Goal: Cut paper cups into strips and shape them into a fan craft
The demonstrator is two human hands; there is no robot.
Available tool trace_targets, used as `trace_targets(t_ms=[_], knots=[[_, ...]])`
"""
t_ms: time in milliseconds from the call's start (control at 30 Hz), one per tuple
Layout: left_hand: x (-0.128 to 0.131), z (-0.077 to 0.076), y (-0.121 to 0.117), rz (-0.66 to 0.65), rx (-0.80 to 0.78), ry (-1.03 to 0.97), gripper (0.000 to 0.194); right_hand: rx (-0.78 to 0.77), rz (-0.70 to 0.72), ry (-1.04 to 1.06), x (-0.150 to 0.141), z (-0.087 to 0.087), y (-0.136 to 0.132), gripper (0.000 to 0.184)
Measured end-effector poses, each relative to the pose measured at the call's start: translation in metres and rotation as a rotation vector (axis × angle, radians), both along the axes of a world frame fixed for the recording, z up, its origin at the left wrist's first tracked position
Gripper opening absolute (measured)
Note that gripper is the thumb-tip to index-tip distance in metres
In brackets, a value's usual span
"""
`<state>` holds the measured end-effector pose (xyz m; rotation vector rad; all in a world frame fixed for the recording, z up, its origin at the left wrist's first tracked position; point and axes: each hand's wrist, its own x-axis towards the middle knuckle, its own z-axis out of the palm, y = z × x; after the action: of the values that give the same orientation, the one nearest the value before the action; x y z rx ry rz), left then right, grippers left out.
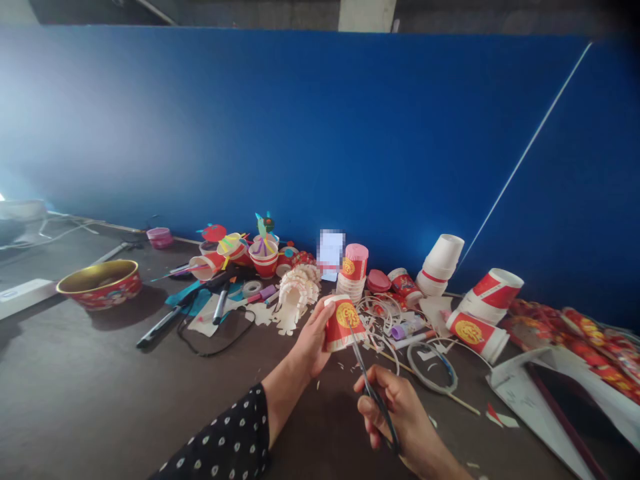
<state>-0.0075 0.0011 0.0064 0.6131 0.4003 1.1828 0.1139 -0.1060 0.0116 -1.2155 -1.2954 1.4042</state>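
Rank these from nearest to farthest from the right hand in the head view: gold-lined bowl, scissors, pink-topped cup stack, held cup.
1. Scissors: in the right hand.
2. Held cup: ahead, in the left hand.
3. Pink-topped cup stack: behind the held cup.
4. Gold-lined bowl: far left.

Light's pretty lopsided here: a pale, washed-out haze on the left of the wall (320, 133), fading to deep blue on the right, with the top right corner nearly black. Soft shadow under the bowl (100, 292), and its gold rim catches a bit of shine. Hands (311, 339) are lit okay, surface (165, 407) is kinda dim. Whole thing looks smeary, packets (595, 340) are mushy and stretched near the edge, and the pale rectangle (330, 257) is pixelated.
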Motion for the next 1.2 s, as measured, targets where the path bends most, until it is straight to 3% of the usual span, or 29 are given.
trace_targets(t_ms=[1200], knots=[[0.0035, 0.0008, -0.0047, 0.026, 0.004, 0.072, 0.025, -0.042, -0.070, -0.071, -0.0009, -0.0056, 0.0014, 0.044]])
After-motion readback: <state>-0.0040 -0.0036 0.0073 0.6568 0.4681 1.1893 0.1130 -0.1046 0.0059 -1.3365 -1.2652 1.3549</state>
